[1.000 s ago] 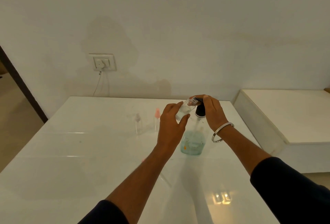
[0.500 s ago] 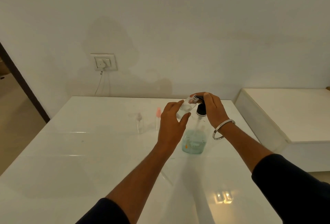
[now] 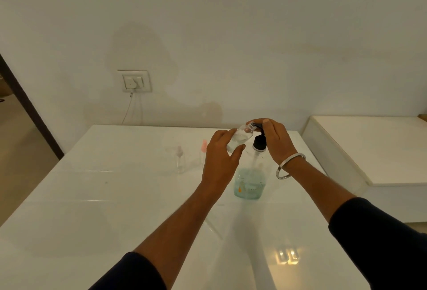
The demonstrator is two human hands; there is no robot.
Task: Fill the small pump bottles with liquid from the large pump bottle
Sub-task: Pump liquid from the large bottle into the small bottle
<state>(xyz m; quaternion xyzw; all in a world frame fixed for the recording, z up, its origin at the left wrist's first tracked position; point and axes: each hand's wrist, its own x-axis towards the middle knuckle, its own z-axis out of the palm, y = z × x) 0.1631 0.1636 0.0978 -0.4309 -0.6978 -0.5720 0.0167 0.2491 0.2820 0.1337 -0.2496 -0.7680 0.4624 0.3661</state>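
left hand [image 3: 219,158] gripping small clear bottle [image 3: 239,139], tilting its mouth toward nozzle | right hand [image 3: 275,139] pressing, fingers flat, on large clear bottle's black pump [image 3: 260,143]

large pump bottle [image 3: 250,181]: 1 | small bottles: 3 – held [image 3: 239,138], clear-capped [image 3: 180,158], pink-capped [image 3: 204,148] | bangle [image 3: 290,166]: 1

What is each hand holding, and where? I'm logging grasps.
Left hand grips a small clear bottle round its body. Right hand rests on the large bottle's pump head.
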